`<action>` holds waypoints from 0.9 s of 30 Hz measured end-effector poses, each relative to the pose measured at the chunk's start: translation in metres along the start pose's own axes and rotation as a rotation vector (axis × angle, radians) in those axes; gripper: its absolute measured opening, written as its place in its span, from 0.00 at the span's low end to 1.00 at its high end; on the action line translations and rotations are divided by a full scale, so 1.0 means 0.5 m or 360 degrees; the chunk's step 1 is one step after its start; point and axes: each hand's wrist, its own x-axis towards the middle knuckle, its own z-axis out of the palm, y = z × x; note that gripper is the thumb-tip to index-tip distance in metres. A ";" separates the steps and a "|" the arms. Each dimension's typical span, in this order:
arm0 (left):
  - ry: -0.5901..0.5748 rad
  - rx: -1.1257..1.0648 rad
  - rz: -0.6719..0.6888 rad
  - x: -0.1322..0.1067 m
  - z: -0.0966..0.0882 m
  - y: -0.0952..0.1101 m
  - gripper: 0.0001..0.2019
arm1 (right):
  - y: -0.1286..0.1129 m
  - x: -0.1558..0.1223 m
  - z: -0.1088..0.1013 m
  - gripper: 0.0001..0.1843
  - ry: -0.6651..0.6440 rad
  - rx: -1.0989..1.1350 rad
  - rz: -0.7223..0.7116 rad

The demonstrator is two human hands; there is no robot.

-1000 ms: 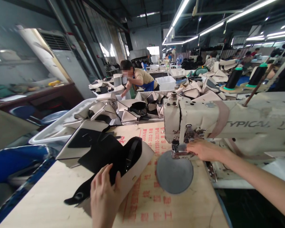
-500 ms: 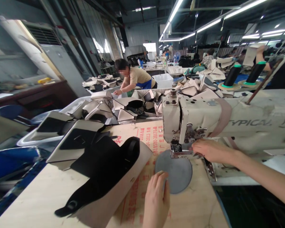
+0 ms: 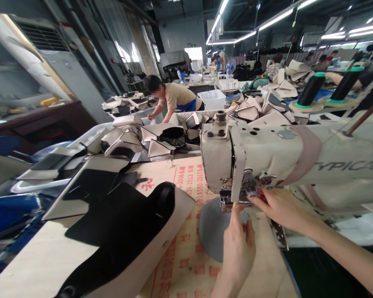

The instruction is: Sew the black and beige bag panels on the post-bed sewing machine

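Observation:
A sewing machine (image 3: 261, 153) stands on the right side of the bench. My left hand (image 3: 240, 244) reaches up to the metal parts under the machine's head, index finger raised and the other fingers curled; whatever is between them is too small to make out. Beside the thread guides and needle area is my right hand (image 3: 278, 207), its fingertips closed together and partly hidden against the machine. A round grey disc (image 3: 211, 229) lies on the bench, partly behind my left hand. Left of it rests a sewn beige and black piece (image 3: 121, 236).
White bins (image 3: 40, 185) heaped with beige and black sewn pieces stand behind the wooden bench top (image 3: 186, 281). A person (image 3: 178, 97) leans over them. Black thread cones (image 3: 311, 91) stand behind the machine. A blue-lined container (image 3: 15, 215) sits at left.
My left hand has moved up and right, from the disc's near edge to the needle area. My right hand stays at the machine. The view has shifted slightly.

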 end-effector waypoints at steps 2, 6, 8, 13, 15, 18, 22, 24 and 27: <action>-0.0052 -0.0152 -0.0046 0.001 -0.006 0.001 0.16 | -0.010 0.007 0.005 0.25 -0.0005 -0.0029 0.0028; -0.0155 -0.0441 -0.0086 0.009 -0.021 -0.005 0.16 | -0.033 0.019 0.016 0.23 -0.0051 -0.0042 0.0086; -0.0233 -0.0559 -0.0077 0.009 -0.030 -0.012 0.16 | -0.045 0.023 0.018 0.21 -0.0047 -0.0013 0.0072; -0.0118 -0.0409 0.0005 -0.008 -0.056 -0.028 0.13 | -0.074 0.028 0.011 0.17 -0.0097 -0.0041 0.0062; 0.0065 -0.0211 -0.0018 -0.013 -0.065 -0.033 0.14 | -0.084 0.030 0.008 0.18 -0.0118 -0.0088 0.0064; 0.0221 0.0100 -0.0074 -0.010 -0.075 -0.036 0.14 | -0.094 0.034 0.006 0.21 -0.0138 -0.0174 0.0074; 0.0262 0.0354 -0.0045 0.001 -0.077 -0.038 0.15 | -0.109 0.031 0.005 0.21 -0.0104 -0.0243 0.0064; 0.0265 0.0431 -0.0039 0.004 -0.073 -0.039 0.16 | -0.118 0.024 0.009 0.22 -0.0120 -0.0268 0.0058; 0.0234 0.0520 -0.0042 0.004 -0.066 -0.041 0.17 | -0.123 0.013 0.020 0.22 -0.0079 -0.0269 0.0049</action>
